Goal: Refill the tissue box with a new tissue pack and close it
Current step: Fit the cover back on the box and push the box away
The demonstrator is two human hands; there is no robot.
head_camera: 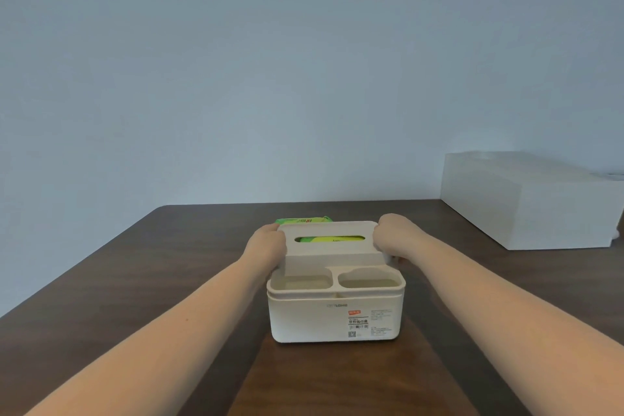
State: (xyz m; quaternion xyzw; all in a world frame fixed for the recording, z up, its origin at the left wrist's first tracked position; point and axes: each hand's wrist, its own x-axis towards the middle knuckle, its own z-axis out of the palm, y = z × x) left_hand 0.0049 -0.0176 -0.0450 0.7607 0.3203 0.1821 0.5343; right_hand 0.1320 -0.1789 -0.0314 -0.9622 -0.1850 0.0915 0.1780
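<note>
A cream plastic tissue box point(334, 317) stands mid-table, with two open compartments at its front and a printed label on its near face. Its lid point(329, 246), with a long slot, sits on the back part of the box. A green tissue pack point(304, 220) shows behind the lid's far edge, and green also shows through the slot. My left hand point(266, 241) grips the lid's left end. At the lid's right end, my right hand point(393, 235) is closed on it. Whether the lid is fully seated cannot be told.
A large white rectangular box point(530, 199) stands at the back right of the dark wooden table point(135, 263). A plain pale wall rises behind the table's far edge.
</note>
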